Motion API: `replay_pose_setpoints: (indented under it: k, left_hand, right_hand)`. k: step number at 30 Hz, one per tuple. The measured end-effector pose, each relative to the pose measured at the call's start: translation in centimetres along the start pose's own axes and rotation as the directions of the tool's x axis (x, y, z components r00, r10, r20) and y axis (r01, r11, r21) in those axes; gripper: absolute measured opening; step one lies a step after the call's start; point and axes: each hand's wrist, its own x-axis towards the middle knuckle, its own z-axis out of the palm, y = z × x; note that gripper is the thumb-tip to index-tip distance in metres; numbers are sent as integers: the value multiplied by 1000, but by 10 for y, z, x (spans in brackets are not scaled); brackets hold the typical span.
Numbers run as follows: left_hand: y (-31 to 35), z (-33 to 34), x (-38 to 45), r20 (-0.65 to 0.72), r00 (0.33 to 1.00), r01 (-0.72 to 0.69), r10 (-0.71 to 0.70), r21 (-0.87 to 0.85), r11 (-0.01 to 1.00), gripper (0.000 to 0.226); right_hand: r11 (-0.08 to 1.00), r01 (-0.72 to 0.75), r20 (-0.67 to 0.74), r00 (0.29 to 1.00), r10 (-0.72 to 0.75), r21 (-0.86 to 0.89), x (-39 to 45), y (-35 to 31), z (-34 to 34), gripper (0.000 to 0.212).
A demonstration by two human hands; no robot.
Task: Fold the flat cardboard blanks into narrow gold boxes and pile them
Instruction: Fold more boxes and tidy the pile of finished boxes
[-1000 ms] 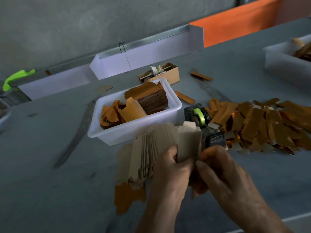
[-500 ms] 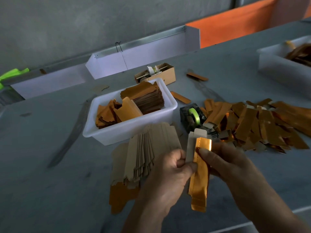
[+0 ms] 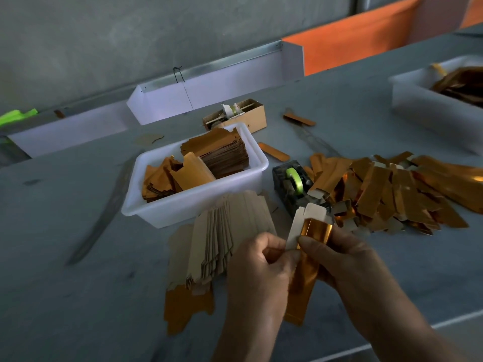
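Both hands grip one gold box [image 3: 304, 270] above the desk's [image 3: 78, 296] near edge: left hand [image 3: 257, 267] pinches its pale flap, right hand [image 3: 345, 259] clasps its top. Flat blanks [image 3: 224, 236] lie just left. No writing is legible.

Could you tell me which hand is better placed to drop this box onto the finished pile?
Probably the right hand: it grips the narrow gold cardboard box, and the heap of folded gold boxes lies on its side.
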Motion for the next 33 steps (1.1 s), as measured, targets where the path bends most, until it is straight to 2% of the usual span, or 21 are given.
replay_pose_setpoints:
  k: [2,4,6,8,9,11,13,14,16,17,19,20,22,24,26,29,31,33]
  left_hand:
    - [0,2,-1,-30,997,-71,73,56,996,7]
    - [0,6,-5,-84,969,-202,232,273,941,4]
    - [3,12,-9,-14,925,-321,380,510,798,17]
    - [2,22,-12,18,887,-349,462,683,642,32]
    - [4,26,-13,34,884,-340,466,731,592,33]
    - [3,33,-13,84,883,-349,462,776,526,27]
    - [3,37,-14,163,924,-338,346,771,539,37]
    - [4,38,-15,178,922,-352,344,756,552,40]
    - [1,36,-13,109,892,-366,439,744,559,25]
    - [3,31,-11,61,897,-342,437,722,601,26]
    - [6,28,-13,70,945,-301,321,573,762,38]
    - [9,24,-9,44,970,-231,240,480,846,30]
    - [9,15,1,18,1000,10,-13,152,988,15]
    - [8,4,10,119,974,205,-193,-92,974,7]
    - [8,-3,16,211,947,278,-241,-169,946,6]
    - [8,-5,23,165,961,260,-223,-260,930,9]
    - [8,-5,28,124,961,276,-248,-348,896,6]
    - [8,-5,33,96,954,297,-284,-425,855,5]
  right_hand:
    - [1000,-5,-3,1000,6,31,-1,0,2,9]
    - [998,-13,-13,1000,14,62,-1,1,3,9]
    - [996,-26,-25,999,28,83,1,2,5,9]
    - [996,-34,-36,999,37,83,3,1,6,10]
    - [996,-33,-37,999,36,78,3,1,6,11]
    - [997,-31,-16,999,32,72,3,-1,6,13]
    - [998,-38,15,999,37,44,1,-4,7,19]
    - [999,-36,18,999,36,23,1,-4,7,20]
    - [999,-36,-7,999,36,-19,4,-3,5,17]
    - [999,-45,-17,999,44,-17,7,-3,4,15]
    - [996,-72,4,997,72,42,10,-5,2,15]
    - [993,-86,28,996,85,77,11,-7,3,16]
    - [990,-88,70,994,80,108,14,-10,2,18]
    - [993,-66,87,995,57,103,16,-12,1,17]
    - [998,-40,98,995,34,56,17,-14,1,17]
    - [997,57,50,997,-54,-55,22,-20,-4,21]
    - [948,177,-90,974,-207,-263,32,-25,-17,12]
    - [872,206,-165,938,-305,-443,44,-29,-32,9]
